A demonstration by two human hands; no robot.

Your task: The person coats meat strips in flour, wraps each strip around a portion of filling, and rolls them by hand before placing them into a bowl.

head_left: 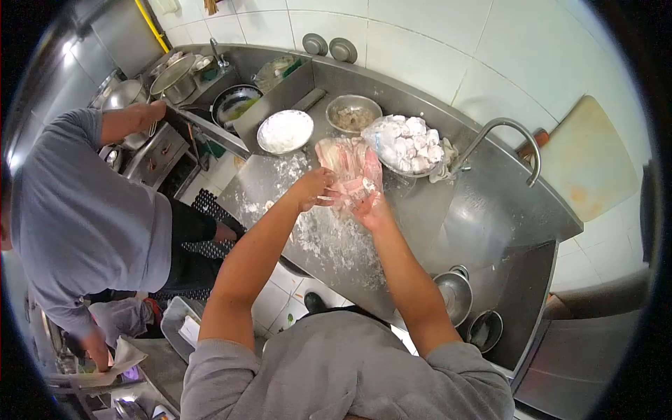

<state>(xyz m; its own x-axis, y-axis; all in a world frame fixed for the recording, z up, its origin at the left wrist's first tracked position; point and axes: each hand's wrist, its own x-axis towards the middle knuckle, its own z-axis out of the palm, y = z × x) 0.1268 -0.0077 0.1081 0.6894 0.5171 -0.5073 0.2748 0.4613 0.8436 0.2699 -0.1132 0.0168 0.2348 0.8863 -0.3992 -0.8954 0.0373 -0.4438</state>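
My left hand [315, 190] and my right hand [369, 208] meet over the middle of the steel counter [413, 231]. A pale pink, floury piece [355, 187], perhaps raw meat, lies between them. My left fingers are bent toward it, and my right hand cups it with the palm turned up. Flour clings to the fingers. Just beyond my hands lies a clear plastic bag [343, 155] with pink pieces in it. A bowl of white flour [285, 129] stands to its left, and flour is scattered over the counter beside my left forearm.
Behind are a metal bowl with murky liquid [353, 112] and a heap of white-coated lumps [409, 143] in plastic. A curved tap [511, 122] rises to the right. Metal pots [453, 294] sit at the lower right. A co-worker [98, 210] stands at the left.
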